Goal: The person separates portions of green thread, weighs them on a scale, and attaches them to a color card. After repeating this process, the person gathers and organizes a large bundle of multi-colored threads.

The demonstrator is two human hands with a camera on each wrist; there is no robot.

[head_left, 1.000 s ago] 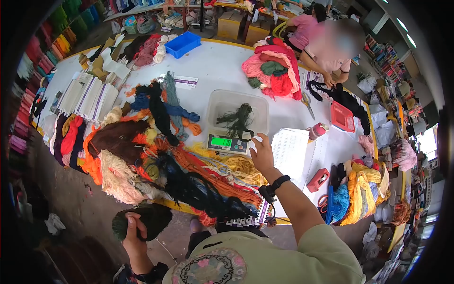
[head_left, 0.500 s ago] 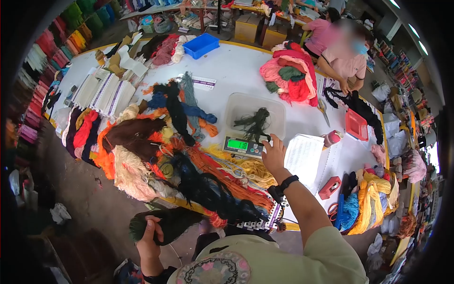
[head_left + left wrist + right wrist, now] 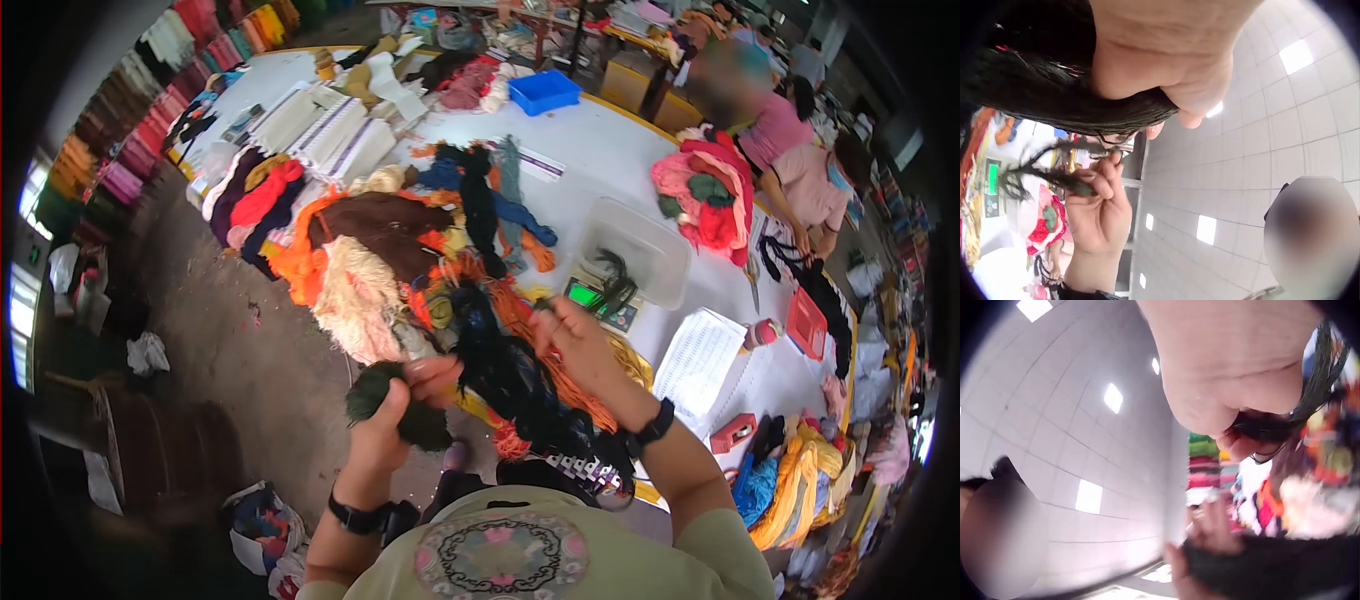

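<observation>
My left hand [image 3: 376, 440] grips a thick dark green yarn skein [image 3: 425, 422] at the table's near edge, thumb over it. In the left wrist view the skein [image 3: 1054, 94] runs under the palm. My right hand [image 3: 590, 360] pinches a smaller bunch of dark green yarn [image 3: 617, 280], whose loose ends trail over the scale [image 3: 620, 318]. Seen from the left wrist, the fingers of the right hand [image 3: 1094, 219] curl round these strands [image 3: 1044, 175]. On the scale sits a clear plastic tub [image 3: 655, 235]; the display [image 3: 582, 295] glows green.
Multicoloured skeins [image 3: 390, 235] heap along the table's near side. Printed sheets [image 3: 700, 360], a red tape dispenser [image 3: 733, 432] and a red tray [image 3: 806, 325] lie to the right. A blue tray [image 3: 545, 92] stands at the back. A person [image 3: 810, 190] handles black yarn across the table.
My right hand has lifted the green strands out of the tub and moved left, towards my left hand. The left hand has risen closer to the table with its skein. The head view has swung left.
</observation>
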